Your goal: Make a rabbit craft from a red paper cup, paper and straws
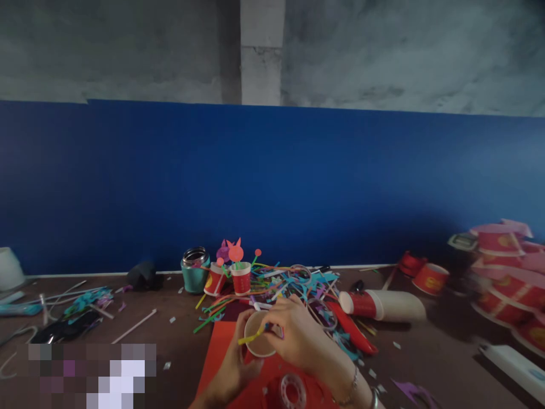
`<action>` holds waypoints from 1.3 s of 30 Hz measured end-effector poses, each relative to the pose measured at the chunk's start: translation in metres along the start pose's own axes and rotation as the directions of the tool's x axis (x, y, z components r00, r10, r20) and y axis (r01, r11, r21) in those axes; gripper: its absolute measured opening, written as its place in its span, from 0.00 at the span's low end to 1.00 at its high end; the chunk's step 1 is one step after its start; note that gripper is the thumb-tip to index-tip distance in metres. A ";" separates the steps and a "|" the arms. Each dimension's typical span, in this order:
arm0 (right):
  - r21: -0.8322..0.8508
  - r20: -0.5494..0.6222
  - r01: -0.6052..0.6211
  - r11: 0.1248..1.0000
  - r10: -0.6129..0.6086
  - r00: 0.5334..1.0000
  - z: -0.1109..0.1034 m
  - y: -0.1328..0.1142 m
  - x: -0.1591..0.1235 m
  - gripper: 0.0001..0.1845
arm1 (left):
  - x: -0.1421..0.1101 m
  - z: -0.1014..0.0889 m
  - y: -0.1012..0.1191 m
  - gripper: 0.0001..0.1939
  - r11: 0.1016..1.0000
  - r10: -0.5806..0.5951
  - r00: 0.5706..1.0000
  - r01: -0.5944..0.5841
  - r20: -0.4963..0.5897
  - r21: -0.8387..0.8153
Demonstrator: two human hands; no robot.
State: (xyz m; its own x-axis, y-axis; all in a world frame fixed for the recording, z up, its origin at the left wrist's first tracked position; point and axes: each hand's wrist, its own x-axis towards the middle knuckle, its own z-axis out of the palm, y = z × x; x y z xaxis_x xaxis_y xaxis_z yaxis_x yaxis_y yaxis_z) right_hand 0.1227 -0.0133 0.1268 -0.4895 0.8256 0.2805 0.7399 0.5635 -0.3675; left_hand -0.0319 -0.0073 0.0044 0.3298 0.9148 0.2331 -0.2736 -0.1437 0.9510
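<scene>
My left hand (235, 359) wraps round the side of a paper cup (260, 347), whose pale open mouth faces me. Over the cup's rim, my right hand (289, 329) pinches a thin yellow strip (252, 338) that lies across the opening; a small blue bit shows at my fingertips. Whether the strip is fixed to the cup, I cannot tell. Beneath both hands lies a red sheet (213, 352), with a roll of clear tape (293, 392) near my right wrist. Just beyond stands a red-and-white cup (241, 279) bearing an orange cat-eared paper figure (235, 253).
Colourful strips and scraps (310, 281) are heaped behind my hands. A teal metal jar (195, 271) stands at the back left. To the right are a lying stack of cups (395, 305), red scissors (351, 329) and piled red cups (506, 295). A blue panel (272, 187) rises behind.
</scene>
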 end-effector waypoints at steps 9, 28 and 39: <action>0.001 -0.037 -0.097 0.995 0.097 0.995 0.005 -0.002 -0.004 0.12 | 0.003 0.003 0.011 0.32 0.987 -0.010 0.997 0.023 0.081 -0.160; 0.082 -0.070 0.054 0.995 -0.048 0.996 0.006 -0.008 -0.001 0.06 | 0.006 0.007 0.018 0.32 0.965 -0.026 0.984 0.072 0.177 -0.254; -0.072 0.071 -0.116 0.991 0.121 0.990 0.007 0.001 -0.001 0.09 | 0.005 0.002 0.014 0.34 0.971 -0.047 0.984 0.086 0.174 -0.222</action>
State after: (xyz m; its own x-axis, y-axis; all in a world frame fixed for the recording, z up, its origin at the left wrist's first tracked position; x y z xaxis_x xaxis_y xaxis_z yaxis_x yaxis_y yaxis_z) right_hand 0.1206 -0.0140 0.1200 -0.4277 0.8878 0.1698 0.8229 0.4602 -0.3332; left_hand -0.0319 -0.0052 0.0196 0.4947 0.8408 0.2199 -0.4381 0.0228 0.8986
